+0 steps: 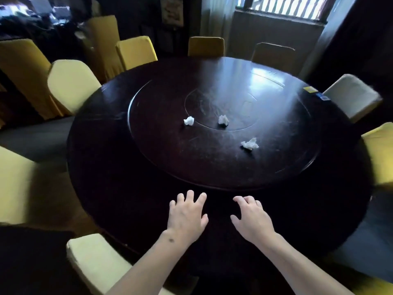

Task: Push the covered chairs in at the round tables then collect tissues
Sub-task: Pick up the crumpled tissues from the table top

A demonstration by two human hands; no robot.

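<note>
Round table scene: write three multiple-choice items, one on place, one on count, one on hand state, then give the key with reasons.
1. Where do the crumpled tissues lie?
A. on the turntable
B. on a chair
C. on the floor

2. How many tissues are there?
A. one
B. three
C. five

3. What are the hands doing?
A. each grips a tissue
B. both are open and hold nothing
C. both grip a chair

Key: 1 A, all sit on the turntable of the round table. 2 B, tissues at left, middle, right. 3 B, left hand and right hand spread, empty.
</note>
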